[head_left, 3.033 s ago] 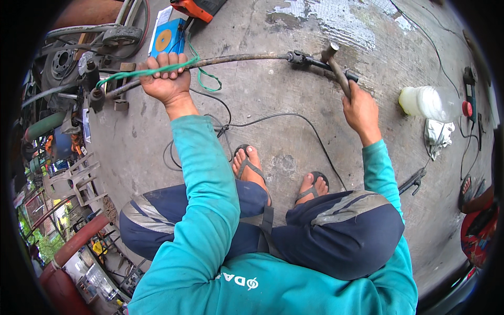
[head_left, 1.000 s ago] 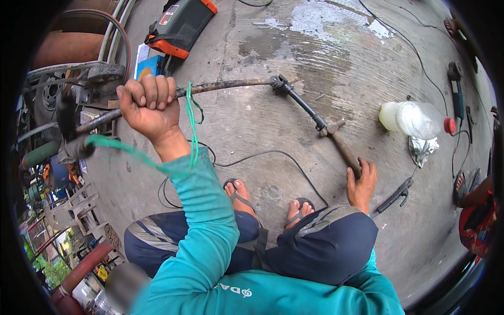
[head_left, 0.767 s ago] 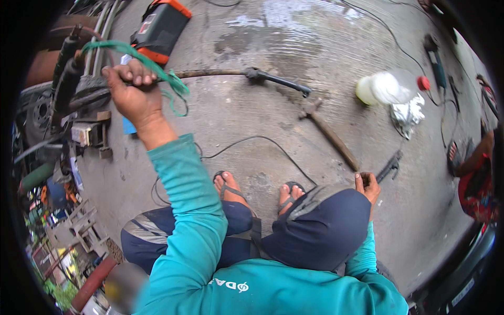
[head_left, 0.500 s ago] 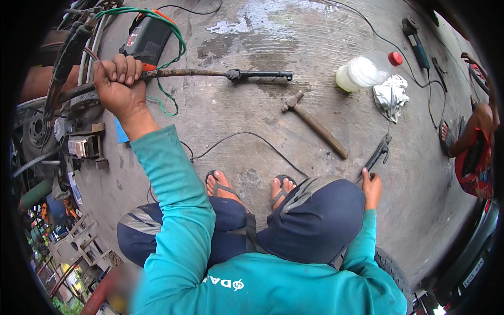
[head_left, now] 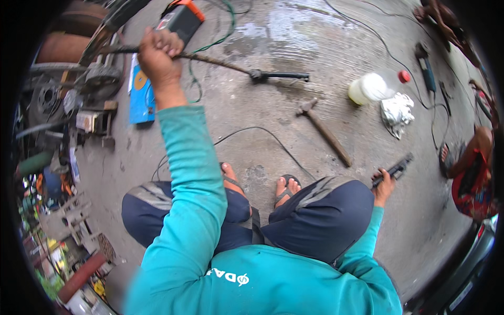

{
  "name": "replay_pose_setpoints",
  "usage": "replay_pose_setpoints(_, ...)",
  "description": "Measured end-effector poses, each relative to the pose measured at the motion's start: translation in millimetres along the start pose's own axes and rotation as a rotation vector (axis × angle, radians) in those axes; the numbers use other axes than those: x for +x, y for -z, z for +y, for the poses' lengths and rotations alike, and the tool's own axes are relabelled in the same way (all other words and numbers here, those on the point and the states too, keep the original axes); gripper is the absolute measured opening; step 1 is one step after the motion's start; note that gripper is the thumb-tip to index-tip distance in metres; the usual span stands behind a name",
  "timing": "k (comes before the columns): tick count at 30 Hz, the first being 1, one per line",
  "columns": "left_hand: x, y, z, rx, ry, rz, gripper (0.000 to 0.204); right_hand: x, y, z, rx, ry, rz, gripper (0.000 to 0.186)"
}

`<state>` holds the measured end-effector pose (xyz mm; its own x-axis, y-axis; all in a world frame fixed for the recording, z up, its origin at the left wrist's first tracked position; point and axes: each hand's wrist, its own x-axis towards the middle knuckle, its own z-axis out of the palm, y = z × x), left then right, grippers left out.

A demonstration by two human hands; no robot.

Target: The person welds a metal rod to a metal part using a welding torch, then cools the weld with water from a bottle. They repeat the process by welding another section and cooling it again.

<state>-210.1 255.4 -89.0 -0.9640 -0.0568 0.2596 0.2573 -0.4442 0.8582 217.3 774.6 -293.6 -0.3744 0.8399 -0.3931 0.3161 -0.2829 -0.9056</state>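
Observation:
My left hand (head_left: pixel 161 59) is closed around a long rusty metal rod (head_left: pixel 218 63). A knuckle-like joint (head_left: pixel 256 75) and a shorter black end piece (head_left: pixel 286 76) form its right-hand part, above the concrete. Beside my right knee, my right hand (head_left: pixel 385 188) grips a black welding electrode holder (head_left: pixel 400 167) pointing up and to the right. Whether it carries an electrode I cannot tell. Between the two hands a hammer (head_left: pixel 326 132) with a wooden handle lies on the floor. Behind the left hand stands a dark machine with orange trim (head_left: pixel 181 22), probably a welder.
A clear bottle with a red cap (head_left: pixel 370 88) stands by a white rag (head_left: pixel 397 114). An angle grinder (head_left: pixel 426 67) lies far right, near two people's limbs. Black cables (head_left: pixel 273 132) cross the floor. A blue box (head_left: pixel 142 97), wheels and metal parts crowd the left.
My left hand has moved right with the rod, whose far end now slopes lower. My right hand has moved right and turned the electrode holder. More of a person shows at the top right.

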Motion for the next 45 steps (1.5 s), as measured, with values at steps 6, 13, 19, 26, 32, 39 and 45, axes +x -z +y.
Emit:
replay_pose_setpoints(6,-13,-1,1,-0.011,-0.096,0.096,0.043,-70,-36,-122,0.234,0.284,-0.428,0.05)
replay_pose_setpoints(13,-23,-1,5,-0.002,-0.127,0.12,0.042,-121,-101,-183,-0.207,0.28,-0.685,0.044)
replay_pose_setpoints(19,-28,4,4,0.006,-0.148,0.118,0.041,-124,-171,-173,-0.725,0.608,-0.837,0.051)
replay_pose_setpoints(26,-41,12,5,0.016,-0.162,0.137,0.041,-125,-194,-173,-0.753,0.648,-0.867,0.052)
replay_pose_setpoints(32,-61,19,3,0.068,-0.247,0.406,0.05,-124,-195,-184,-0.769,0.713,-0.844,0.054)
replay_pose_setpoints(39,-69,48,5,0.035,-0.187,0.374,0.052,-123,-202,-202,-0.812,0.75,-0.859,0.053)
replay_pose_setpoints(45,-68,57,7,-0.003,-0.153,0.272,0.051,-128,-214,-214,-0.861,0.822,-0.894,0.054)
